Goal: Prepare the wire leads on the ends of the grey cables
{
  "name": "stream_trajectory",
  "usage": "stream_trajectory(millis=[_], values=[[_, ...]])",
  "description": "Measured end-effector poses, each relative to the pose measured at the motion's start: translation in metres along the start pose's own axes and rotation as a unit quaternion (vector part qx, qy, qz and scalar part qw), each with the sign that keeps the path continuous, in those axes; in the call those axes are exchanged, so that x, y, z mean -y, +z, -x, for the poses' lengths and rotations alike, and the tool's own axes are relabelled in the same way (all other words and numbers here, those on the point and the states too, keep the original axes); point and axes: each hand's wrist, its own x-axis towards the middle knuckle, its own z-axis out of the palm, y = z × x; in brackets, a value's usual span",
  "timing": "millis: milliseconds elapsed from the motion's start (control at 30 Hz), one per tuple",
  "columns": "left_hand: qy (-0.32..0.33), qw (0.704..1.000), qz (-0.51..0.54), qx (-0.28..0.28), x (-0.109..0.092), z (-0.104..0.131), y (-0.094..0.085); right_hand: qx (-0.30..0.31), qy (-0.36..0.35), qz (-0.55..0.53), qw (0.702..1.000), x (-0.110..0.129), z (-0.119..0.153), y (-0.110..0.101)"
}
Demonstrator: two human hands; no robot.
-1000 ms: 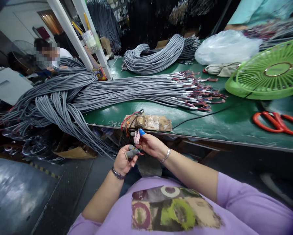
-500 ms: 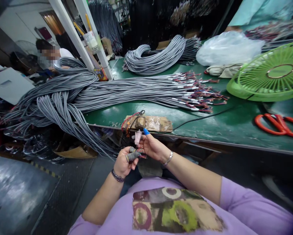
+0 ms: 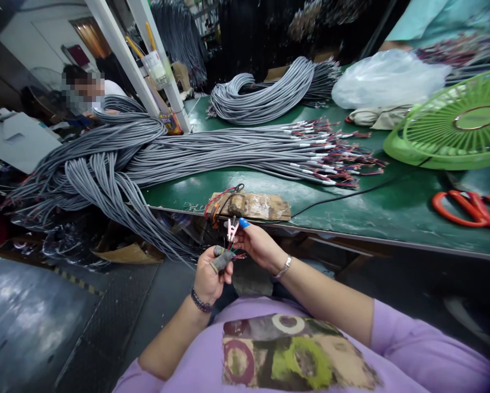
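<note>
My left hand [image 3: 213, 273] is closed on the end of a grey cable, with grey coverings on its thumb and finger. Thin stripped wires [image 3: 239, 256] in several colours stick out from its fingertips. Close beside it, my right hand [image 3: 259, 246] wears a blue cover on the thumb. The thumb tip lies against a small pink clip [image 3: 232, 231], which is pinched at the fingers and has its lower end by the coloured wires. The other fingers of my right hand are partly hidden behind the clip and wires.
A wooden block [image 3: 265, 206] with red and black leads lies at the edge of the green table [image 3: 351, 210]. Behind it are bundled grey cables [image 3: 228, 150]. To the right are orange-handled scissors [image 3: 470, 209], a green fan [image 3: 453, 125] and a plastic bag [image 3: 388, 79]. Another person [image 3: 109, 90] sits far left.
The pink clip has turned so its crossed arms show, and it stands nearer the wires. Both hands stay close together; the whole view has shifted slightly.
</note>
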Motion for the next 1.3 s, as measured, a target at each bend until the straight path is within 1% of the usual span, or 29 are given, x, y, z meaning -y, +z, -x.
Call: stream_trajectory(millis=[67,100,133,233,300,433,600,767,1000,1067,1200,1300], values=[[-0.006,1.000,0.005,0.003,0.000,-0.002,0.000,-0.015,-0.050,0.041,0.998,-0.004,-0.001,-0.002],[-0.009,1.000,0.009,0.004,0.000,-0.003,0.001,-0.011,-0.056,0.047,0.997,-0.006,-0.002,-0.003],[-0.012,1.000,0.013,0.004,0.001,-0.003,0.001,0.001,-0.045,0.037,0.998,-0.008,-0.003,-0.003],[-0.011,1.000,0.021,0.006,0.002,-0.006,0.001,0.041,0.031,-0.047,0.998,-0.009,-0.005,-0.002],[-0.009,1.000,0.021,0.005,0.003,-0.007,0.000,0.039,0.058,-0.092,0.993,-0.008,-0.006,0.000],[-0.016,1.000,0.023,0.002,0.004,-0.009,-0.001,0.013,0.050,-0.127,0.991,-0.007,-0.007,0.005],[-0.015,1.000,0.006,0.003,0.006,-0.009,0.000,0.002,0.044,-0.128,0.991,-0.009,-0.008,0.006],[-0.008,1.000,-0.011,0.000,0.006,-0.009,-0.001,0.017,0.059,-0.135,0.989,-0.010,-0.006,0.005],[0.016,0.999,-0.033,-0.005,0.004,-0.004,0.001,0.041,0.103,-0.145,0.983,-0.001,0.000,0.006],[0.025,0.999,-0.038,-0.012,0.005,0.001,0.003,0.034,0.098,-0.140,0.985,0.000,0.001,0.006],[0.044,0.998,-0.023,-0.036,0.007,0.007,0.007,0.013,0.066,-0.111,0.991,-0.001,0.000,0.006],[0.046,0.998,-0.003,-0.048,0.009,0.008,0.009,0.014,0.073,-0.118,0.990,-0.002,-0.001,0.005]])
